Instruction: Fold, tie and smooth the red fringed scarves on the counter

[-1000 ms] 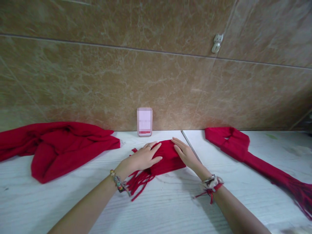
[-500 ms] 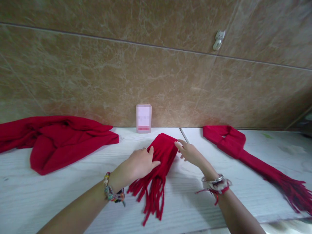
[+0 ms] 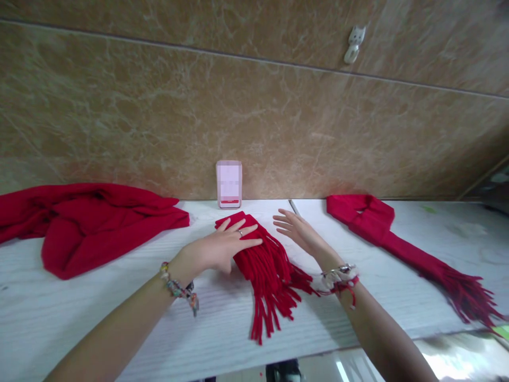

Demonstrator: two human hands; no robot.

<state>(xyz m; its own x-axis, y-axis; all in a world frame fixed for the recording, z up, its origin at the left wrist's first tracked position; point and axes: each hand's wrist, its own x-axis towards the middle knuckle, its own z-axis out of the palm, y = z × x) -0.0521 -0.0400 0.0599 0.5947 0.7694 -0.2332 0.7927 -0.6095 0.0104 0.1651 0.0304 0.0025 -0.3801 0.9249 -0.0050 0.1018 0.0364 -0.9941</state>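
The left hand [image 3: 222, 245] lies with fingers spread on the folded red fringed scarf [image 3: 260, 254], which rests on the white wood-grain tabletop [image 3: 222, 339]. The right hand [image 3: 299, 231], open with fingers extended, holds nothing beside it.

Tabletop [image 3: 214, 329]: white, wood-grained, matt. Beyond it, a brown wall [image 3: 191, 116] of marbled tile, smooth with a soft sheen. On the tabletop, three pieces of matt red cloth: a crumpled one [image 3: 103, 228] at left, a fringed one [image 3: 266, 254] in the middle, a fringed strip [image 3: 413, 254] at right. Bracelet [image 3: 342, 275] partly shiny metal.
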